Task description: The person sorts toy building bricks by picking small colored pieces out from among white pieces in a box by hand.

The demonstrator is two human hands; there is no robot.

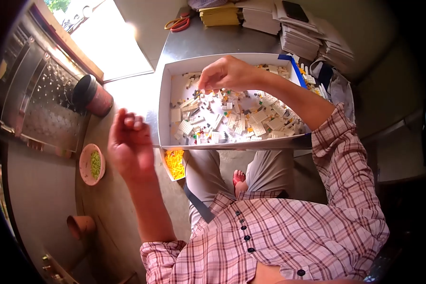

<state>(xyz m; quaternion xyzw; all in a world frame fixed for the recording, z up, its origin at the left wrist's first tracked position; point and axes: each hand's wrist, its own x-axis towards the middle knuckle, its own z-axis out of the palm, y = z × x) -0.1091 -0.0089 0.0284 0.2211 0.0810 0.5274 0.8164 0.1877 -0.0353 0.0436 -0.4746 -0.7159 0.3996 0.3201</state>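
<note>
My right hand [227,74] reaches over the shallow white box [164,102], its fingers bent down in a pinch above the loose toy building bricks [258,128]. Anything between those fingertips is too small to make out. The bricks are mostly white and cream, with a few grey, orange and green pieces among them. Left of the box, my left hand [132,144] is raised palm up. Its fingers curl in and are slightly blurred, so whatever they hold cannot be made out. Below the box's near left corner is a small box of yellow pieces [175,164].
Scissors [179,23] and stacked paper bundles [265,16] lie on the metal table [213,40], with a phone [295,10] on one stack. At left are a dark pot [93,96], a pink bowl [84,166] holding green pieces, and a brown pot [80,226].
</note>
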